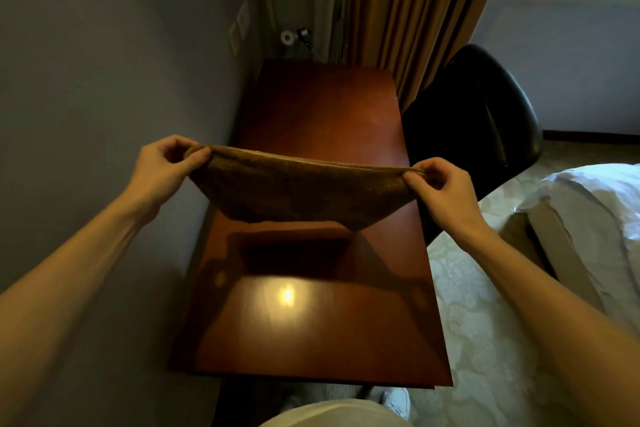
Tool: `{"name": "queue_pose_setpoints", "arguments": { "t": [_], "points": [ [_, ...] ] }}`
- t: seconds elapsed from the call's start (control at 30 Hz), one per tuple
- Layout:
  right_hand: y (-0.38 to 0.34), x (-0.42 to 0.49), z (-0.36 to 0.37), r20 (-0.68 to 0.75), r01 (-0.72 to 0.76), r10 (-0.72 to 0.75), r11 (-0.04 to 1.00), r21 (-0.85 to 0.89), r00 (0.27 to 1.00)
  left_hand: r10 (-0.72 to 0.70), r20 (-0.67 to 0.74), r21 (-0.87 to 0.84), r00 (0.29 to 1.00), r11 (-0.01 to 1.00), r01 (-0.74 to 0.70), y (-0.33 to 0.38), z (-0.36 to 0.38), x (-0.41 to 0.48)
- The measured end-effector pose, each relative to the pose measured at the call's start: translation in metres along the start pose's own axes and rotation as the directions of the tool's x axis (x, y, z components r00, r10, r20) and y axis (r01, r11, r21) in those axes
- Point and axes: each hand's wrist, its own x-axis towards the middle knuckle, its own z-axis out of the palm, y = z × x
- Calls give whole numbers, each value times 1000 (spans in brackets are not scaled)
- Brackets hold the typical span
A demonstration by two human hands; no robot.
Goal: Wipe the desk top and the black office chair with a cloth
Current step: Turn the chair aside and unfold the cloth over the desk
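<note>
Two corners of the brown terry cloth point(298, 191) are all you have in hand. It hangs stretched in the air over the middle of the desk top, sagging in a shallow belly. Its lowest edge is close above the wood, though whether it touches cannot be told.

Your left hand point(162, 163) pinches the left corner between thumb and curled fingers. Your right hand point(440, 187) pinches the right corner the same way, well apart from the other, with the cloth's top edge pulled between them.

Under it the reddish wooden desk top point(311, 322) is glossy, carrying the cloth's shadow and a lamp glare near your end. No streak or damp track shows on it, so by the look of things the wiping has not yet begun.

The black office chair point(485, 114) stands at the desk's right side, by its far half, with neither cloth nor hand on it. Both surfaces appear left to do, most likely the desk top first.

Beyond hang tan curtains point(415, 10), and a white-sheeted bed point(595, 204) sits at your right.
</note>
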Motion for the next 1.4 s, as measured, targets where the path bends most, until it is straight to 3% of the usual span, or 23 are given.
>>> {"name": "queue_pose_setpoints", "arguments": {
  "t": [0.07, 0.13, 0.2, 0.27, 0.3, 0.37, 0.5, 0.63, 0.73, 0.83, 0.97, 1.03, 1.17, 1.27, 1.4],
  "points": [
    [2, 1, -2, -12, -9, 9, 1000, 15, 1000, -21, 132, 83, 991, 996, 10, 1, -6, -2],
    [4, 3, -5, -4, -44, 44, 999, 4, 999, -90, 318, 312, 944, 950, -15, 2, -11, 6],
    [7, 8, -6, 38, -74, 79, 990, -120, 996, -200, 530, 556, 824, 816, -159, 12, -7, 16],
    [8, 10, -5, 86, -71, 95, 965, -252, 992, -316, 633, 645, 706, 720, -257, 22, 3, 23],
    [8, 10, -4, 94, -75, 104, 958, -277, 990, -331, 648, 655, 686, 702, -280, 26, 8, 27],
    [10, 12, -3, 76, -105, 130, 956, -275, 989, -270, 632, 646, 727, 701, -302, 26, 15, 39],
    [12, 27, -5, 8, -164, 168, 968, -191, 986, -148, 468, 611, 872, 766, -198, 31, 21, 56],
    [2, 52, -10, -79, -100, 96, 994, -46, 992, 15, 325, 552, 946, 809, -203, 46, 20, 65],
    [-2, 64, -17, -123, 9, -5, 999, 35, 992, 90, 241, 511, 966, 835, -205, 53, 11, 68],
    [1, 55, -19, -100, 137, -134, 990, 19, 986, 103, 258, 509, 961, 831, -226, 49, 6, 62],
    [38, 13, -15, 130, 264, -243, 948, -179, 961, 53, 354, 559, 934, 789, -257, 12, 8, 31],
    [66, -19, -6, 309, 296, -201, 907, -300, 930, -19, 444, 614, 896, 735, -289, -18, 15, 8],
    [117, -93, 29, 564, 256, 21, 876, -408, 825, -254, 589, 724, 767, 589, -360, -94, 47, -49],
    [151, -137, 50, 695, 244, 168, 857, -453, 699, -439, 625, 770, 645, 480, -420, -138, 68, -91],
    [176, -181, 69, 803, 252, 308, 839, -482, 510, -569, 686, 719, 453, 433, -544, -172, 81, -137]
  ]
}}
